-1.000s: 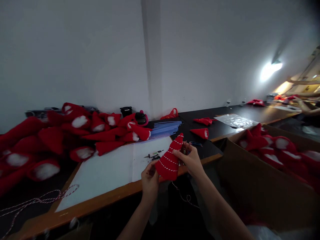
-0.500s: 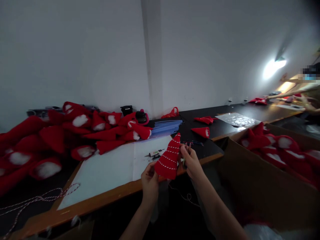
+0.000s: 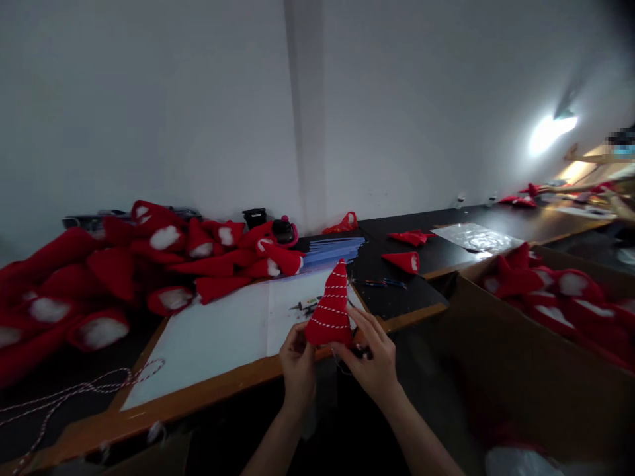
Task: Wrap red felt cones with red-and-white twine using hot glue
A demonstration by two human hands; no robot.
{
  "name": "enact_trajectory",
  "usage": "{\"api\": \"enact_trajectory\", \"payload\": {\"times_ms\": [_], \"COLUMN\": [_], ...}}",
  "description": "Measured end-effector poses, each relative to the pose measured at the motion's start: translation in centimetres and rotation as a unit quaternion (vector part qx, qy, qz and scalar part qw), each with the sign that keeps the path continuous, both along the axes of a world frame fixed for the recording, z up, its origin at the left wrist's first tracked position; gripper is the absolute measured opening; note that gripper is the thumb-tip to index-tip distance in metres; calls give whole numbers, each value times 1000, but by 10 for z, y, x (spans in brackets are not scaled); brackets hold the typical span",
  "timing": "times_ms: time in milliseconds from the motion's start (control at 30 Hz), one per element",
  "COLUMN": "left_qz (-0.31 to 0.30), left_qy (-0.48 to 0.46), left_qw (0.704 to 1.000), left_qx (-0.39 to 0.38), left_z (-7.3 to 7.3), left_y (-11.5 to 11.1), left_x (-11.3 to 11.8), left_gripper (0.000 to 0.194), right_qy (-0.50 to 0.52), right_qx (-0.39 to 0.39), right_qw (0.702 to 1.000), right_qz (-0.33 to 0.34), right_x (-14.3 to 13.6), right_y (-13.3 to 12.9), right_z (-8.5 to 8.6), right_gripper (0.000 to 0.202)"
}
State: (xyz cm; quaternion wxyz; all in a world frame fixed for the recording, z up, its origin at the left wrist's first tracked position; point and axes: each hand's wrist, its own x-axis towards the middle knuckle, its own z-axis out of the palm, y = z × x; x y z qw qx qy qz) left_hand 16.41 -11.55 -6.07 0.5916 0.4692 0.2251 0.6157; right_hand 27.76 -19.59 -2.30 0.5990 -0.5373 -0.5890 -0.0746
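A red felt cone [image 3: 331,305], wound with red-and-white twisted cord, stands upright between my hands above the table's front edge. My left hand [image 3: 298,360] is closed on its lower left edge. With thumb and fingers, my right hand [image 3: 373,357] grips the lower right side near the base; some of those fingers are hidden behind the cone. A thin strand of cord hangs by the right thumb. Behind the cone, a glue tube with a pointed nozzle [image 3: 305,305] lies on a white sheet [image 3: 213,337], partly covered by the cone.
Stuffed red cones [image 3: 114,271] are heaped on the left. Loose striped cord [image 3: 84,389] lies in front of them. At right stands a cardboard box [image 3: 526,357] holding more cones. Pens [image 3: 381,283], a single cone [image 3: 401,262] and a plastic bag [image 3: 479,238] lie on the dark table. Another person's arm [image 3: 590,158] is at far right.
My right hand has moved from the cone's upper right side down to its base. The cone has turned more upright. My left hand keeps its hold.
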Motion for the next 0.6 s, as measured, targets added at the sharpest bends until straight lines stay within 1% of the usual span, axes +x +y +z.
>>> {"api": "enact_trajectory", "payload": {"times_ms": [100, 200, 267, 333, 400, 467, 533, 600], "left_qz": [26, 68, 89, 87, 71, 68, 87, 120], "left_qy": [25, 42, 49, 60, 79, 104, 145, 198], "left_qw": [999, 995, 990, 987, 986, 984, 977, 962], "left_qx": [16, 59, 97, 121, 130, 129, 131, 146], "left_z": [-2, -4, -5, -6, -9, -16, -25, -35], "left_y": [0, 4, 6, 6, 5, 2, -1, -2], "left_x": [-2, -5, -7, -11, -17, -25, -35, -47], "left_gripper": [23, 21, 19, 18, 15, 12, 9, 5], "right_qy": [-25, -18, 3, 9, -12, -44, -61, -62], "right_qx": [-4, 1, -22, -60, -81, -70, -45, -36], "right_qw": [1000, 1000, 999, 997, 995, 995, 997, 997], "right_qz": [5, 11, 23, 46, 58, 50, 26, 4], "right_x": [2, 4, 5, 6, 6, 5, 1, -6], "right_y": [1, 1, 0, -1, -1, 1, 4, 6], "right_z": [-2, -3, -5, -10, -20, -35, -52, -67], "right_gripper": [53, 42, 40, 44, 48, 51, 52, 47]}}
